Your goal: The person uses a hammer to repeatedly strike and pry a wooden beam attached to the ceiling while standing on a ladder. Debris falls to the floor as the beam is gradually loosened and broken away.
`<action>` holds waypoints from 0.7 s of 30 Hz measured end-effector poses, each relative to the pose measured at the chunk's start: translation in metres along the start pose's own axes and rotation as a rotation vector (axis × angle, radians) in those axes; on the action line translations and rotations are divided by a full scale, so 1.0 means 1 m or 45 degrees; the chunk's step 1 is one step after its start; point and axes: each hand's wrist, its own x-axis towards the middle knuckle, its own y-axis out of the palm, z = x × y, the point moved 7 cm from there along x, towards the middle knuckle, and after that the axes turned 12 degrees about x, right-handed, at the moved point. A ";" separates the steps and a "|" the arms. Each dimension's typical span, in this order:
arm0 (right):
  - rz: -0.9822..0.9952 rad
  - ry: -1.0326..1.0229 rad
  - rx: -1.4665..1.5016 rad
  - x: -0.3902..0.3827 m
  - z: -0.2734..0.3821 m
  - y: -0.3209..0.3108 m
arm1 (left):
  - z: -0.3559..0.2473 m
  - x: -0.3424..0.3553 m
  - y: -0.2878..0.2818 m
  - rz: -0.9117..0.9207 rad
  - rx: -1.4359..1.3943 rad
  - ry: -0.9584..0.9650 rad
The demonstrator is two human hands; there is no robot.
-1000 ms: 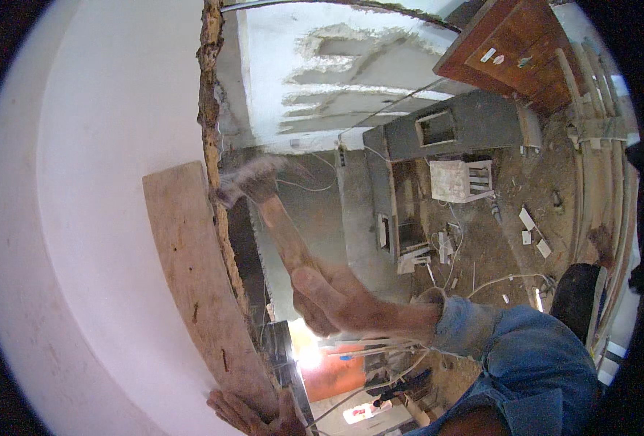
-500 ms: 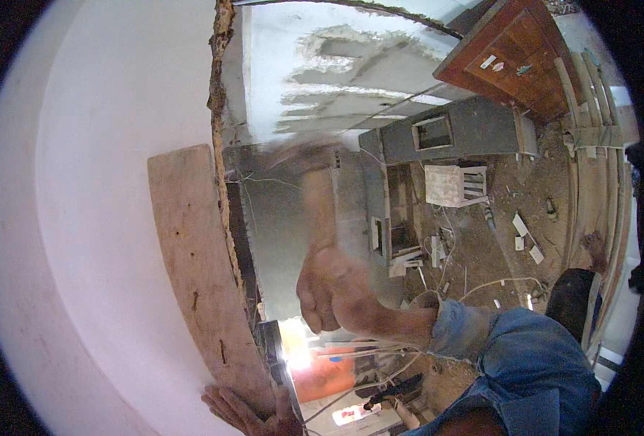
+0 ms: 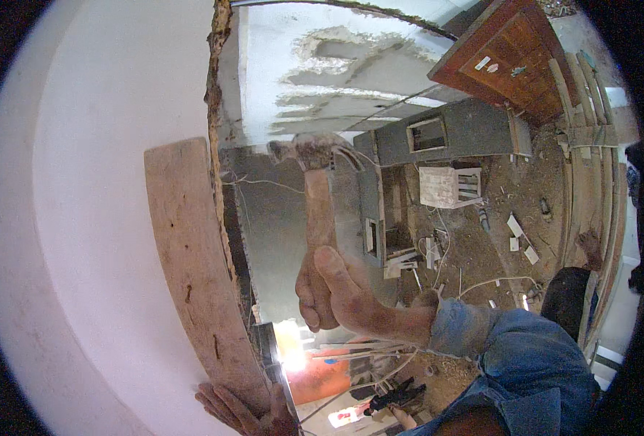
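Observation:
My right hand (image 3: 325,291) is closed around the wooden handle of a claw hammer (image 3: 313,152), thumb lying along the handle. The hammer stands upright, its metal head at the top and its claw toward the right. A long, worn wooden board (image 3: 187,254) lies along the white wall surface at the left, with a few dark nails or marks in its face. At the board's lower end, my left hand (image 3: 238,410) holds it, fingers over the left side and thumb by the right edge. A gap separates hammer and board.
A rough broken edge (image 3: 220,94) runs beside the board. Below is a bright lamp (image 3: 293,356). Far down on the littered floor stand a small white stool (image 3: 438,187) and grey cabinet frames (image 3: 449,134). A brown door panel (image 3: 514,62) and a person's foot (image 3: 589,247) on planks are at right.
The hammer was blurred by motion and now shows sharply. My right thumb now shows along the handle. My left hand stays on the board, and the whole view has shifted slightly.

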 end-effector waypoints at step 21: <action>0.002 0.317 -0.332 -0.092 -0.044 -0.033 | 0.022 -0.031 -0.002 0.295 0.247 0.096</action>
